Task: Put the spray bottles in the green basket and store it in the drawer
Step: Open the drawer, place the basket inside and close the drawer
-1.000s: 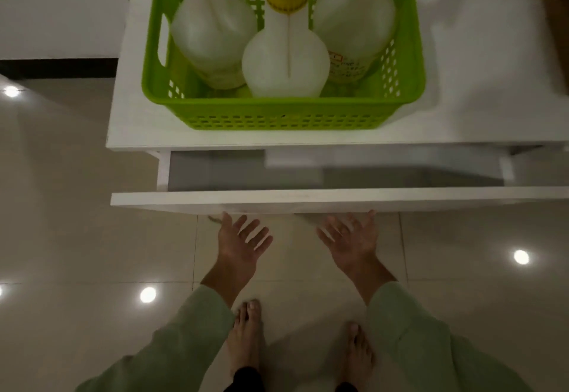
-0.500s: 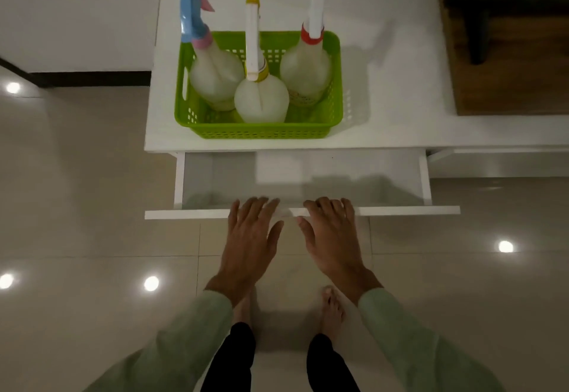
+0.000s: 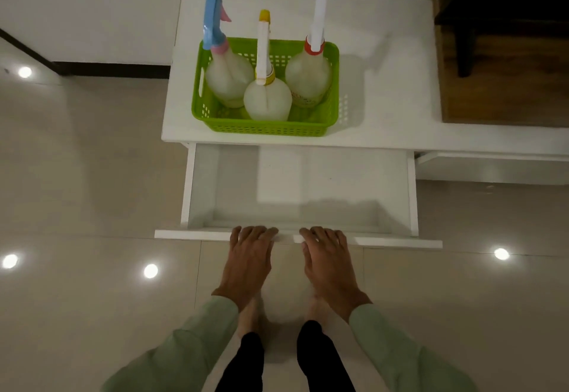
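**Drawer open, basket on the cabinet top**

Drawer [image 3: 300, 188] stands pulled well out below the white cabinet top [image 3: 385, 108], and its inside shows bare white. Both hands lie palm-down on its front panel, side by side near the middle. The left hand [image 3: 248, 264] has its fingers curled over the panel's top edge; the right hand [image 3: 328, 265] does the same just beside it. Whether either truly clamps the edge or only rests on it cannot be told, since the fingertips are hidden. The green basket [image 3: 268, 128] sits on the cabinet top near its front edge, above the drawer's left half. Three spray bottles stand upright in it: one with a blue trigger head [image 3: 228, 74] at left, a yellow-capped one [image 3: 267, 99] in front, a red-collared one [image 3: 308, 76] at right.
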